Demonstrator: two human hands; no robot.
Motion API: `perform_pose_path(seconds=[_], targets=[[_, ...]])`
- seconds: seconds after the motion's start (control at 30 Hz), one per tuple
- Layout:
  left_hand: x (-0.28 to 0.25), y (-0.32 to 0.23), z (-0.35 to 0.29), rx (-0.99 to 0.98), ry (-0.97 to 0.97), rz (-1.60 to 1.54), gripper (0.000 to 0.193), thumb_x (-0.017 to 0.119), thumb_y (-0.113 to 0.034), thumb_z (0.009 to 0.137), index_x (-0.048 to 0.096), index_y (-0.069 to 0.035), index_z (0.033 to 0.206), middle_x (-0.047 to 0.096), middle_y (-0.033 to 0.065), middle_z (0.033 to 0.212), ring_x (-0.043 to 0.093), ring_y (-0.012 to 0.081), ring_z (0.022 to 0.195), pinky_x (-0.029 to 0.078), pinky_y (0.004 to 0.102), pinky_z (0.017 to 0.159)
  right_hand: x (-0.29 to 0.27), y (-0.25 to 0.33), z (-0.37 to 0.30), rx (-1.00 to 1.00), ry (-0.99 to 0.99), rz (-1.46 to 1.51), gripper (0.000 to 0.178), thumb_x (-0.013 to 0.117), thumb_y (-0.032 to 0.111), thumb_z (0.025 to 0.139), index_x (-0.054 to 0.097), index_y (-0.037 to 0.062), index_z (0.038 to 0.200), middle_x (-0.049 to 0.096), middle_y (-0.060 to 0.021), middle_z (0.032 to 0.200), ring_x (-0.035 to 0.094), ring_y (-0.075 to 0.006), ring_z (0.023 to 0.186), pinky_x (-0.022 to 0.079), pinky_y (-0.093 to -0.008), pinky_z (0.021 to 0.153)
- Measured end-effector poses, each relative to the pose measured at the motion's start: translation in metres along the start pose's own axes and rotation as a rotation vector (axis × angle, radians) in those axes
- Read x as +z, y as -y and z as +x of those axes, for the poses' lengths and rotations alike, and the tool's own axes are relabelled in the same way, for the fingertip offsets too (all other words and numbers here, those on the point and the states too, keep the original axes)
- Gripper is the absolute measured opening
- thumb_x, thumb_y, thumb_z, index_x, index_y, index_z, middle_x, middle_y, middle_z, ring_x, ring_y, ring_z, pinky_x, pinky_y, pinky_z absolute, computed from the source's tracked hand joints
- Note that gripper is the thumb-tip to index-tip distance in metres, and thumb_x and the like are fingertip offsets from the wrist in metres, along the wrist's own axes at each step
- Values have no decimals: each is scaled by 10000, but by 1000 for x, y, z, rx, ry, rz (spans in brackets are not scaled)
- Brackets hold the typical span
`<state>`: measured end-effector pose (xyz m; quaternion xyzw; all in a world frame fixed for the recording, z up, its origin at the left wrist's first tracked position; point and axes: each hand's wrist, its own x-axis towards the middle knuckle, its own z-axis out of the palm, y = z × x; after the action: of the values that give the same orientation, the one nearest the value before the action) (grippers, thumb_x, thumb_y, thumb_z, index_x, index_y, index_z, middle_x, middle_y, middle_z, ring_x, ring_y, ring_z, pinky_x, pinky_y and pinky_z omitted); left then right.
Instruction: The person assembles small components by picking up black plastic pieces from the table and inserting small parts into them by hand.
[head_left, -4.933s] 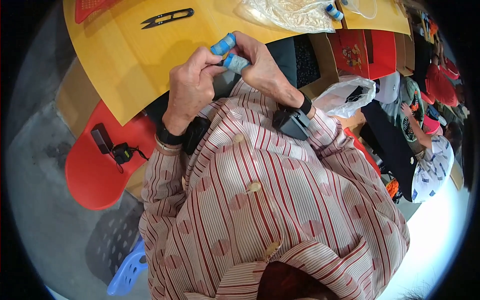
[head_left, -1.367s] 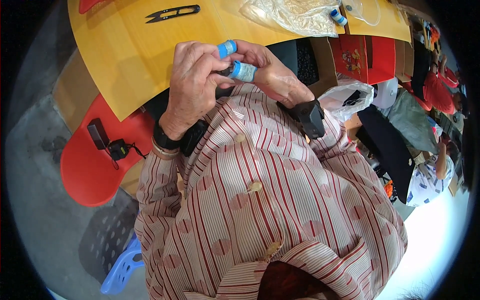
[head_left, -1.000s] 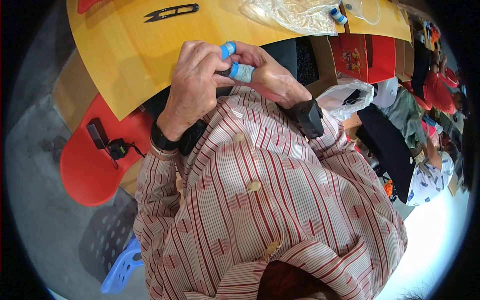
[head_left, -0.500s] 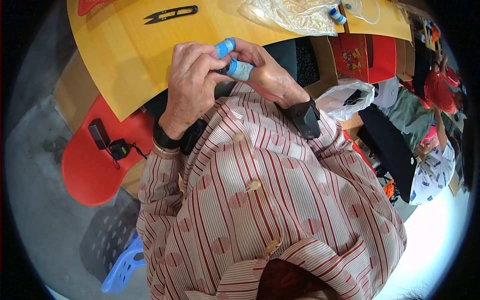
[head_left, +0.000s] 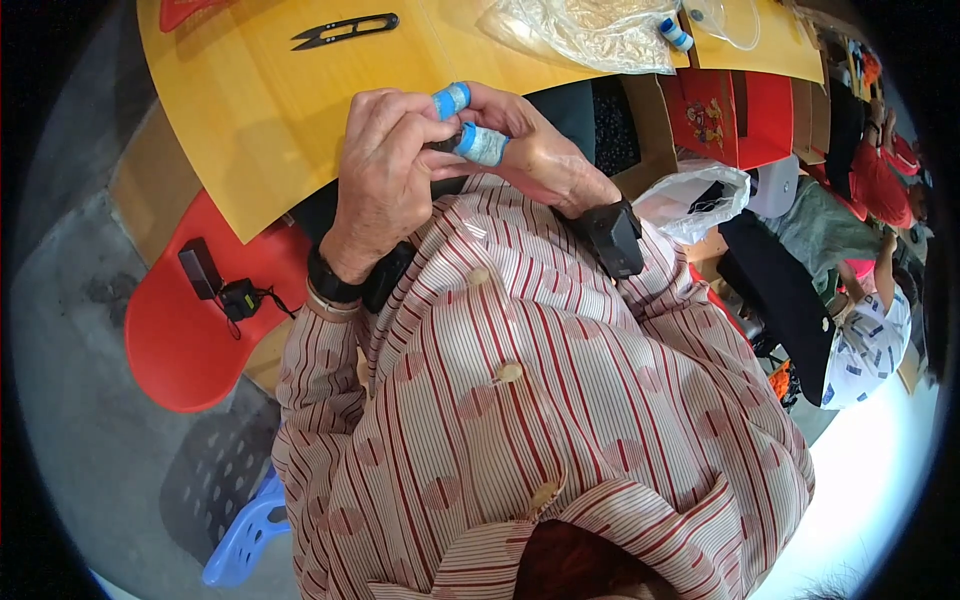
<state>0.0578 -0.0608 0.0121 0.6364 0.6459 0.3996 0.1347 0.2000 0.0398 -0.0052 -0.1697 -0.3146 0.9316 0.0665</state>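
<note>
Close to my chest, at the table's near edge, my two hands meet. My left hand (head_left: 385,160) is closed, its fingers bent and pressed toward the thumb. Facing it, my right hand (head_left: 540,150) has a blue and whitish wrap (head_left: 451,100) round one fingertip and a second such wrap (head_left: 483,145) round its thumb. A small dark bit (head_left: 447,144) shows between the hands; its kind is too small to make out. Beyond them, black thread snips (head_left: 345,32) lie on the yellow table (head_left: 260,120), touched by neither hand.
A crumpled clear plastic bag (head_left: 570,30) and a small blue and white roll (head_left: 676,34) lie at the back right. A red box (head_left: 700,120) and a white bag (head_left: 695,195) are on the right. At left is a red stool (head_left: 170,340) with black devices. People sit far right.
Both hands stay together and have shifted only slightly. My left thumb lies straighter toward my right hand. Far right, another person's arm has moved.
</note>
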Motion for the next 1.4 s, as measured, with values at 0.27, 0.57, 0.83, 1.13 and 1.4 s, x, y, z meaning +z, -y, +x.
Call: perform_pose_path(seconds=[0.27, 0.57, 0.83, 1.13, 1.4], targets=[[-1, -3, 3, 63, -22, 44, 251, 561, 49, 612, 592, -41, 844, 541, 89, 929, 492, 307, 883, 421, 394, 775, -1, 2, -1, -34, 10, 43, 257, 531, -13, 860, 494, -1, 1115, 571, -68, 1049, 584, -150, 976, 495, -315, 897], [-3, -4, 1, 37, -21, 52, 258, 666, -8, 601, 622, -56, 851, 530, 68, 909, 504, 274, 862, 430, 363, 744, 4, 2, 2, -85, -22, -98, 268, 530, -29, 837, 518, 5, 1103, 579, -43, 1042, 546, -110, 985, 421, -239, 888], [-7, -9, -4, -204, -76, -348, 139, 601, 35, 711, 614, -32, 832, 530, 95, 802, 552, 197, 671, 443, 294, 560, 15, 11, -5, -129, -183, -406, 282, 525, -36, 817, 507, 4, 1096, 577, -50, 969, 559, -108, 921, 441, -240, 840], [37, 20, 4, -866, -368, -1046, 191, 507, -169, 936, 582, -1, 988, 539, -12, 748, 441, 32, 616, 387, 161, 572, 2, -3, 42, -197, -356, -532, 226, 537, 85, 880, 486, 1, 1084, 595, -80, 871, 612, -141, 694, 524, -259, 538], [11, 29, -13, -775, -248, -1013, 205, 484, -151, 942, 557, 31, 1000, 539, 8, 786, 440, 39, 607, 346, 169, 537, -24, 19, 2, -300, -364, -573, 273, 560, 148, 897, 535, 19, 1136, 594, -64, 972, 587, -132, 888, 482, -261, 793]])
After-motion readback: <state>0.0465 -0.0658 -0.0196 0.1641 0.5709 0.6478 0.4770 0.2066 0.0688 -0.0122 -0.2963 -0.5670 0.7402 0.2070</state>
